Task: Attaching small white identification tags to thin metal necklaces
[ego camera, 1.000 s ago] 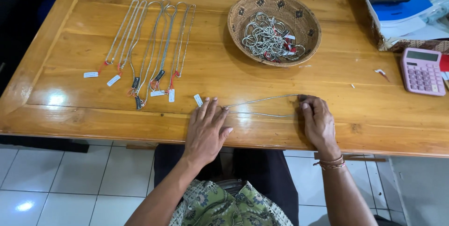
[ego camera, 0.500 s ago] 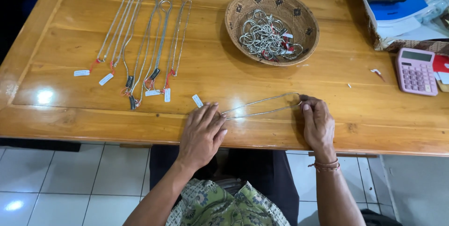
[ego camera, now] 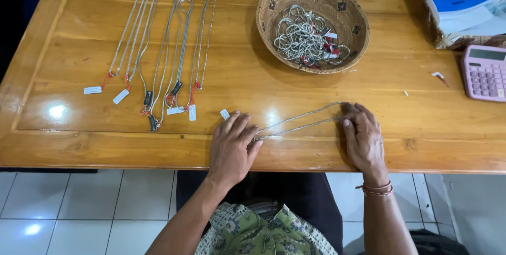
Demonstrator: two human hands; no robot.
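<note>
Person seated at the wooden desk [ego camera: 316,89], both hands at its near edge. Left hand [ego camera: 230,147] lies palm down, fingers spread, pressing one end of a silver chain [ego camera: 300,122] flat against the wood. Right hand [ego camera: 363,139] pins the chain's far end under its fingertips; a thin bracelet [ego camera: 375,188] sits on that wrist. The chain runs doubled between the two hands, drawn out nearly straight, slanting slightly away toward the right hand. A small white tag [ego camera: 225,114] lies just beside the left fingers.

Farther back on the left: a row of silver chains [ego camera: 163,54] laid out lengthwise, with tags at their near ends. Mid-desk, a woven basket [ego camera: 348,12] holding a tangle of chains. Pink calculator [ego camera: 485,73] at the right edge; stack of papers [ego camera: 458,2] behind it.
</note>
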